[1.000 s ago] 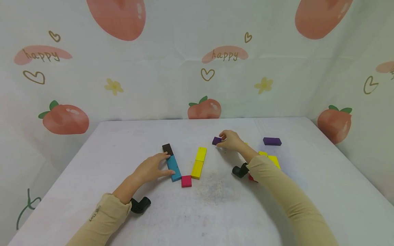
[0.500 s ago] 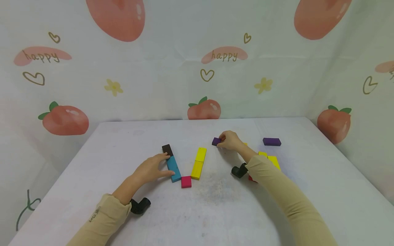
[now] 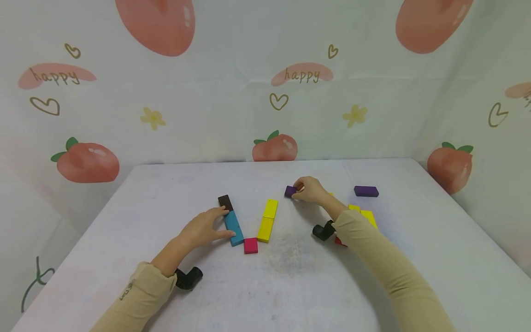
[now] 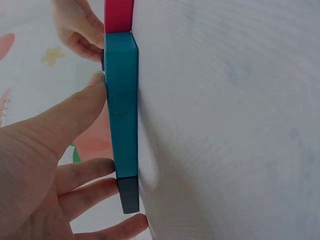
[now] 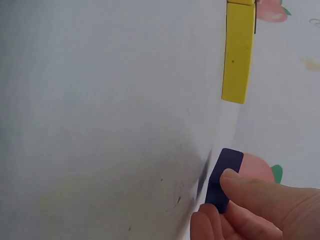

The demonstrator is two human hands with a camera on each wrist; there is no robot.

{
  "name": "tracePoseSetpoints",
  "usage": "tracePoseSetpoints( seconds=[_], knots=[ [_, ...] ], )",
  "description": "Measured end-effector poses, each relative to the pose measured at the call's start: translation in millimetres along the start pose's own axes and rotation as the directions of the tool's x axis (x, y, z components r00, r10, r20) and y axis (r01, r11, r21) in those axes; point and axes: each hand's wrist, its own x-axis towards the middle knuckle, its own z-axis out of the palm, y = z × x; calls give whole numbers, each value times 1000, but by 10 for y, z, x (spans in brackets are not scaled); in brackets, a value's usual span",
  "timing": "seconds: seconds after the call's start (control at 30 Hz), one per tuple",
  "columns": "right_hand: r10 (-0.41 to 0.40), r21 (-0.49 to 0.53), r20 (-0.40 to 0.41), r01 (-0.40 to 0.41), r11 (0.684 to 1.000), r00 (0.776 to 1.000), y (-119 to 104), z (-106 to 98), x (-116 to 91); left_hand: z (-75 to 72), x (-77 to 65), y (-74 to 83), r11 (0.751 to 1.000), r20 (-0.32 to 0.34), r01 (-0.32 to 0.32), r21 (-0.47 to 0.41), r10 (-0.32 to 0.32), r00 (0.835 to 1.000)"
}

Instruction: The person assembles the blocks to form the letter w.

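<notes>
My left hand rests on a blue block, thumb near its lower end and fingers spread toward a black block that abuts its far end. In the left wrist view, the thumb and fingertips touch one face of the blue block. A red square block sits at its near end, beside two yellow blocks laid end to end. My right hand pinches a small dark purple block beyond the yellow ones, between thumb and fingers in the right wrist view.
Another purple block lies at the back right of the white table. Yellow blocks and a red piece are partly hidden by the right forearm. Black wrist mounts stick out from both sleeves.
My right hand has shifted slightly left with the purple block in its pinch. The left hand stays on the blue block.
</notes>
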Motion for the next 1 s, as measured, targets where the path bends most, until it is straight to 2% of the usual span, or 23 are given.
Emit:
tracePoseSetpoints(
  seconds=[0.23,0.57,1.0],
  knots=[
    [-8,-5,18,8,1000,1000,-23,7,-14,6,4,-3,1000,2,2,-6,-2,1000],
    [-73,-7,40,73,997,997,-51,15,-49,-6,-3,2,1000,-3,-12,-5,12,1000],
    [-68,-10,92,69,998,993,-88,48,-39,-9,-5,5,1000,-5,-15,-11,15,1000]
  ],
)
